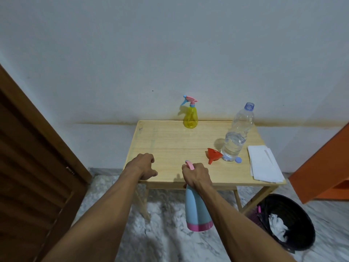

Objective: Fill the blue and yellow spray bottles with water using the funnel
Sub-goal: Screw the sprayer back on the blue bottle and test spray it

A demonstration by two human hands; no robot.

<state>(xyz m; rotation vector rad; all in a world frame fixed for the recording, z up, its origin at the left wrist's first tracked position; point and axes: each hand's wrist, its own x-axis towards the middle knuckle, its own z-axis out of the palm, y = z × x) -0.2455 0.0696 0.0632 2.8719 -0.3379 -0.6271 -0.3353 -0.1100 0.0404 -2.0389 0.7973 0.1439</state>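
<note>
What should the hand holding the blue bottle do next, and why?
Probably set the blue bottle down upright on the table. The right hand grips its top and it hangs below the table's front edge, over the floor. The funnel and water bottle are waiting on the table.

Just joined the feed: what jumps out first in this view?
The right hand grips the top of the blue spray bottle, which hangs in front of the wooden table's near edge. On the table, the red funnel lies beside an uncapped water bottle; the yellow spray bottle stands at the back by the wall.
</note>
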